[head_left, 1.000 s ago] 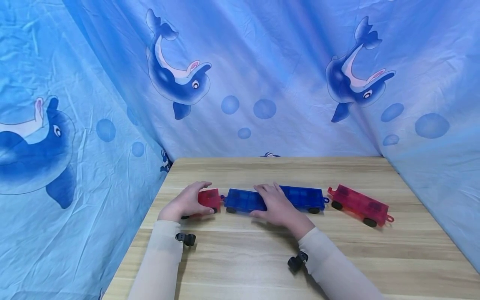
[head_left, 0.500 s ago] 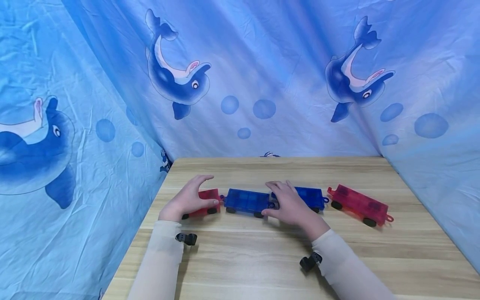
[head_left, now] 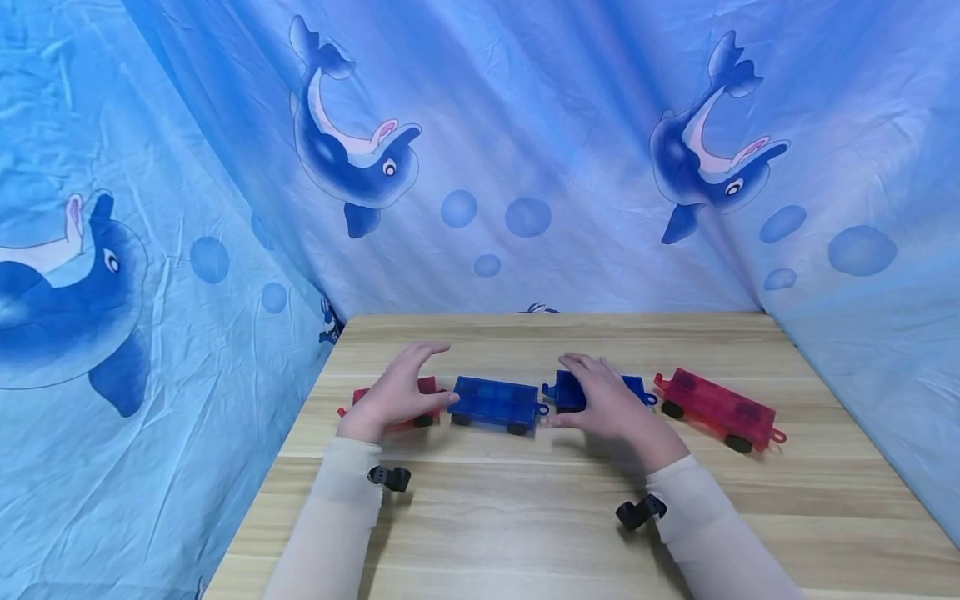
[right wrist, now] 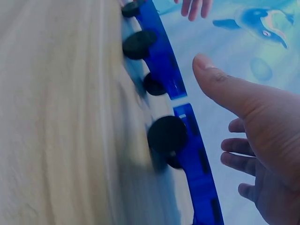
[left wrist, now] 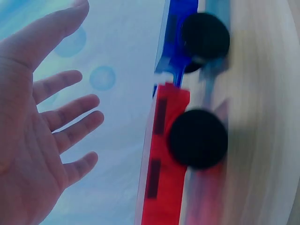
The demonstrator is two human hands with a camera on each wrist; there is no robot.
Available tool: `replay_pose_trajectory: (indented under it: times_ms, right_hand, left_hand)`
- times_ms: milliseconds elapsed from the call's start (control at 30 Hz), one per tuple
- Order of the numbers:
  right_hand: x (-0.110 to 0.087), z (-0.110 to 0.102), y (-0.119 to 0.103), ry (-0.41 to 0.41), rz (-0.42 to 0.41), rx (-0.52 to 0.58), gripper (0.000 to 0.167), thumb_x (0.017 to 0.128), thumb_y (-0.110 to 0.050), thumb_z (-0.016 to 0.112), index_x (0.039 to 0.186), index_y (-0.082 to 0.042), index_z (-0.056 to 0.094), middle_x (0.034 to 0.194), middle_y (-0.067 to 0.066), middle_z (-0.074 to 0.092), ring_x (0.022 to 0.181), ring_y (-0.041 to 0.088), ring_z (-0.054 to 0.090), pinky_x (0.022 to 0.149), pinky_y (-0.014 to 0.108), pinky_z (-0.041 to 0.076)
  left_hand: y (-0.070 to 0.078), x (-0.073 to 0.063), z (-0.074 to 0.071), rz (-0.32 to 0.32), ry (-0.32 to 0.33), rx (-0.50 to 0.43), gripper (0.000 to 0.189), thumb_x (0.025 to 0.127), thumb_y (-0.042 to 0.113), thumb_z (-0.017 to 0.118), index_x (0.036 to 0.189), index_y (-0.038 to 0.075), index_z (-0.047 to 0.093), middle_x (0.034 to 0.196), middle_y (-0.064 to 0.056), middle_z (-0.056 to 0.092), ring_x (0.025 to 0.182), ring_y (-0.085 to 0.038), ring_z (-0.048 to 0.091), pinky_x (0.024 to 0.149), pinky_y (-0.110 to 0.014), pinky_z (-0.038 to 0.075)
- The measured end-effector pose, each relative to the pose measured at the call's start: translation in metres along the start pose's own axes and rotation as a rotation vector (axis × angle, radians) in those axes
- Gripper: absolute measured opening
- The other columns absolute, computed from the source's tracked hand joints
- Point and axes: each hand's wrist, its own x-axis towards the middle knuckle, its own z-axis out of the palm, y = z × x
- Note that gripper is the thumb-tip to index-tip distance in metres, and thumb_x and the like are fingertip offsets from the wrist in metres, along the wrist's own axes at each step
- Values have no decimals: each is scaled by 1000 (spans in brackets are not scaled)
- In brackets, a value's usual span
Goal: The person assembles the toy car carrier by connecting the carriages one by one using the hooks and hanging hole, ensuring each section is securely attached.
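Observation:
Toy train cars on black wheels stand in a row on the table. My left hand hovers with spread fingers over the left red train car, hiding part of it in the head view. A gap shows between palm and car in the left wrist view. To its right stands the left blue train car. Over the right blue train car is my right hand, fingers extended, apart from the car in the right wrist view. Whether the blue cars' hook and ring are linked, I cannot tell.
Angled at the right end is another red train car, its hook near the right blue car's ring. A wooden table lies beneath everything. Behind and to the left hangs a blue dolphin-print cloth.
My right hand has moved right, from across both blue cars to the right blue car, uncovering the left one. My left hand has shifted slightly right and away. The cars look unmoved.

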Motion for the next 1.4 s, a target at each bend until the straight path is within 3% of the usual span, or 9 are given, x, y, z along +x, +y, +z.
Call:
replay_pose_trajectory:
  times_ms: [500,800,1400]
  right_hand:
    - [-1,-12,26,-22,50,-30,106,82,-52,88,165,-14,34,167,15,33,152,47,28,120,70,18]
    - [-2,-10,33,-26,59,-51,104,80,-49,90,162,-11,39,164,17,38,150,47,33,119,70,23]
    - [0,-8,35,-73,70,-97,95,82,-44,91,156,-4,47,153,20,51,142,45,45,116,66,32]
  left_hand:
    - [31,25,44,75,-56,45,85,86,55,83,158,28,47,157,2,47,144,-27,44,114,-55,43]
    - [40,33,73,112,-104,135,86,85,59,82,157,26,48,156,2,48,143,-28,45,113,-54,43]
    - [45,35,95,142,-111,246,88,81,58,86,154,22,53,152,-1,53,142,-29,46,118,-53,37]
